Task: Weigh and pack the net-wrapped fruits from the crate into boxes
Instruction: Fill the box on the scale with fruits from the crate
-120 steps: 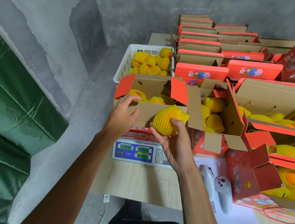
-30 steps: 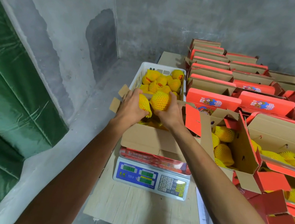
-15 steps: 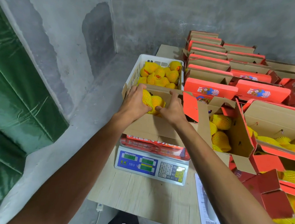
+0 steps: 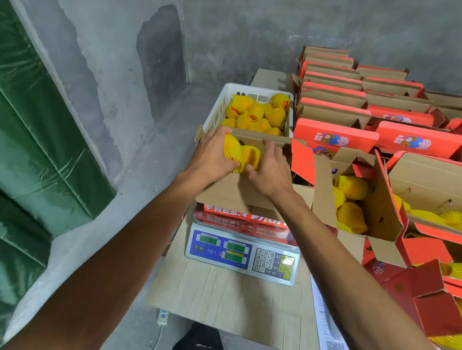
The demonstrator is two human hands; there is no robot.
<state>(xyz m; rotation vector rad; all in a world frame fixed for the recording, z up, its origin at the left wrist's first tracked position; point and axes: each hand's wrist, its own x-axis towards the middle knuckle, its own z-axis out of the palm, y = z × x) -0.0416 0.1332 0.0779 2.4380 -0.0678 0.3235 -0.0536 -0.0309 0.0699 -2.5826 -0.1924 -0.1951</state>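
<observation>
Because the open box sits on the scale, every fruit I drop in registers at once, which is why I work over it and not at the crate. My left hand grips 1 net-wrapped fruit, fingers wrapped over its top and thumb under it, while my right hand holds a second fruit just beside the first, fingers curled along its far side. Both fruits are low inside the box, near its back wall, and I judge I am seating them, though I cannot see what they rest on.

Foam netting on the fruits is bright yellow, soft and diamond-meshed, gathered into loose tails at the ends; it should give under the fingers and cushion the round fruit inside. Plain brown corrugated card forms the box walls, with glossy red print outside, and its flaps stand open so they stay clear of my wrists. White slotted plastic makes up the crate, which stands right behind the box and holds more netted fruit. Green digits glow on the scale's display, but they are too small to read. Filled boxes crowd the table to my right.
</observation>
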